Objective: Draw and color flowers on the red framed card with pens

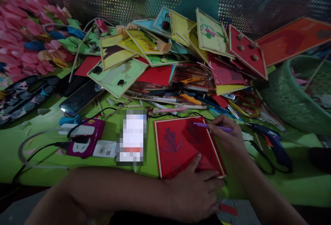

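A red card (181,142) with a pale stick frame lies on the green table in front of me; flower outlines are drawn on it. My left hand (193,187) lies flat on the card's near edge, fingers stretched out, holding it down. My right hand (226,137) is closed in a writing grip on a purple pen (212,126), whose tip rests on the upper right part of the card.
A heap of framed paper cards (165,52) fills the back of the green table (46,142). Loose pens and scissors (186,99) lie behind the red card. A green basket (294,94) stands right, a blue glue gun (274,144) beside it. Phones, chargers and cables (82,135) lie left, by pink paper flowers (23,35).
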The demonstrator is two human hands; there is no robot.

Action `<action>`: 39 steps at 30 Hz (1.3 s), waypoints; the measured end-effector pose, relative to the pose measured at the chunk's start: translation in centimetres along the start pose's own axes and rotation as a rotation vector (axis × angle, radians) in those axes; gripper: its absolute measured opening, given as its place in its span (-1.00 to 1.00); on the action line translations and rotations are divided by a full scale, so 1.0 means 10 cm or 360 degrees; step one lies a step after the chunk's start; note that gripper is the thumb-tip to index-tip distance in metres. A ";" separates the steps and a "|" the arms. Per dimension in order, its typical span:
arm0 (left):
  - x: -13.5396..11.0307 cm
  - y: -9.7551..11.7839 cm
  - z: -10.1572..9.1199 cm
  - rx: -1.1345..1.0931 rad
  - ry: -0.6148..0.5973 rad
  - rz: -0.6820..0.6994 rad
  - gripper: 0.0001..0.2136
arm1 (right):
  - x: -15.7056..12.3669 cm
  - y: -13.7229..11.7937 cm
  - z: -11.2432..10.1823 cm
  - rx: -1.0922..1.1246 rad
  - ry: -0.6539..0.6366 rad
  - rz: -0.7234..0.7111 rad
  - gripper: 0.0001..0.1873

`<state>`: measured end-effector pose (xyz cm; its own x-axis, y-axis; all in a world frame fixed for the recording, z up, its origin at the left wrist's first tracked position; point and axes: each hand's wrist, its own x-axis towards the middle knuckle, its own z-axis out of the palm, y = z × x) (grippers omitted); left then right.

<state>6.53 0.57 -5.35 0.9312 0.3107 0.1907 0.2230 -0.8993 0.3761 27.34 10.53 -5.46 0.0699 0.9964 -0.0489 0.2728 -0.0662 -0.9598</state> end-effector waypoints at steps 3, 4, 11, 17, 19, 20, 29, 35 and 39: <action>0.00 0.00 0.00 -0.0011 0.0012 -0.0010 -0.53 | 0.00 -0.02 0.01 0.0003 0.0003 -0.0006 -0.65; 0.00 0.00 0.01 -0.0013 0.0018 -0.0016 -0.52 | 0.00 -0.02 0.01 0.0007 -0.0007 -0.0005 -0.64; -0.01 0.00 0.04 0.0029 0.0062 0.0013 -0.53 | -0.01 -0.03 0.01 0.0002 0.0010 0.0025 -0.68; -0.01 0.00 0.02 0.0003 0.0042 -0.0004 -0.52 | 0.00 0.02 -0.01 0.0019 -0.0020 0.0026 -0.70; -0.01 0.00 0.00 0.0008 0.0027 -0.0010 -0.53 | 0.00 0.02 -0.01 0.0011 -0.0017 0.0018 -0.70; -0.01 0.00 -0.01 0.0012 0.0016 -0.0011 -0.53 | 0.00 0.02 -0.01 0.0011 -0.0013 0.0012 -0.70; 0.00 0.01 0.06 0.0003 0.0041 -0.0005 -0.52 | -0.01 -0.08 0.02 -0.0027 -0.0015 0.0044 -0.73; 0.00 0.00 0.03 -0.0005 0.0023 -0.0002 -0.55 | -0.01 -0.06 0.01 -0.0030 -0.0019 0.0040 -0.72; -0.01 0.00 0.02 -0.0003 0.0043 -0.0004 -0.51 | -0.01 -0.04 0.01 -0.0010 -0.0038 0.0039 -0.71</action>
<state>6.49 0.46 -5.51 0.9226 0.3209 0.2142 0.2246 -0.8981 0.3782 27.15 10.45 -5.07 0.0534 0.9955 -0.0789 0.2773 -0.0906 -0.9565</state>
